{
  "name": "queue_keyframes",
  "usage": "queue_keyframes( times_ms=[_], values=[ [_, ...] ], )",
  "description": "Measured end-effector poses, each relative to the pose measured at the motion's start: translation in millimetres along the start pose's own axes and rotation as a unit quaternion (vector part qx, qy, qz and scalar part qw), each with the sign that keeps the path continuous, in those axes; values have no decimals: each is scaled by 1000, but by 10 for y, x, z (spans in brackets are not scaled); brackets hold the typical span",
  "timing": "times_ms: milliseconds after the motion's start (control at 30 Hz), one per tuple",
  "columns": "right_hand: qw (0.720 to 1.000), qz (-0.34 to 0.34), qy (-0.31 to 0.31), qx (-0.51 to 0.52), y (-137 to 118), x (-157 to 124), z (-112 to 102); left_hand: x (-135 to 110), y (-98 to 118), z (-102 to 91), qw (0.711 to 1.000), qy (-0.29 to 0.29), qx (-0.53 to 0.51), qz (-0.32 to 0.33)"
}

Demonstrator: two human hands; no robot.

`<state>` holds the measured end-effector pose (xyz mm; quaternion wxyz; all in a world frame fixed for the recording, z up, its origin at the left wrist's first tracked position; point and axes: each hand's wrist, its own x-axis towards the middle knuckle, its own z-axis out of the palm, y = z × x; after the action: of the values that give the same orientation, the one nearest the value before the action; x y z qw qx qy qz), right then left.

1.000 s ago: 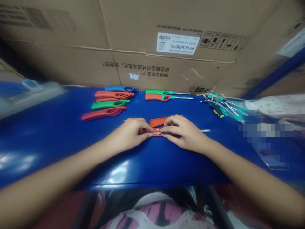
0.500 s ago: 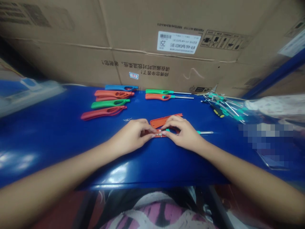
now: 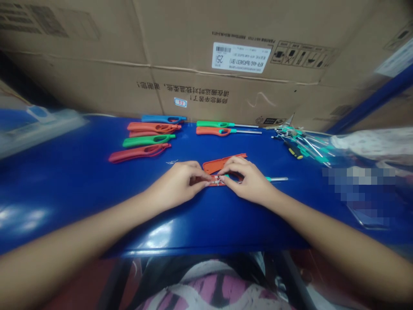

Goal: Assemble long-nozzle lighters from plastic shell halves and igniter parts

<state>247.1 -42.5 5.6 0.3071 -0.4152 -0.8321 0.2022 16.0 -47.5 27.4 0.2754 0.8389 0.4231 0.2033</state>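
An opened orange lighter [image 3: 214, 183] lies in front of me, with small pale parts showing inside its lower half-shell. My left hand [image 3: 180, 183] grips the left end of that shell between thumb and fingers. On its inner parts, just to the right, the thumb and fingers of my right hand [image 3: 247, 178] are pinched; what exactly they hold is hidden. From beneath the right hand the lighter's metal tube [image 3: 279, 179] sticks out to the right. A loose orange half-shell [image 3: 214, 164] rests just behind, partly covered by my right fingers.
Blue [image 3: 161, 118], orange [image 3: 137, 127], green [image 3: 142, 141] and red lighter shells [image 3: 129, 155] lie at the back left. Two lighters with tubes [image 3: 213, 130] lie at centre back. A pile of tubes with teal ends [image 3: 309, 144] and a screwdriver [image 3: 294, 150] sit right, before a cardboard box [image 3: 106, 82].
My right fingertips have shifted very slightly over the parts in the shell. Otherwise both hands and the lighter stay in place.
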Motion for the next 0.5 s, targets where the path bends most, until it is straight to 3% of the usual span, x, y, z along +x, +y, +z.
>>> queue_keyframes(
  times_ms=[300, 400, 500],
  values=[
    [1000, -1, -11, -28, -11, 6, -25, -27, -7, 5, 998, 18, 16, 60],
    [999, -32, 0, -39, -24, 9, -80, -33, -7, 8, 997, 18, 22, 67],
    [993, -87, -28, -76, -45, 4, -160, -38, -5, 5, 998, 17, 22, 64]
  ],
)
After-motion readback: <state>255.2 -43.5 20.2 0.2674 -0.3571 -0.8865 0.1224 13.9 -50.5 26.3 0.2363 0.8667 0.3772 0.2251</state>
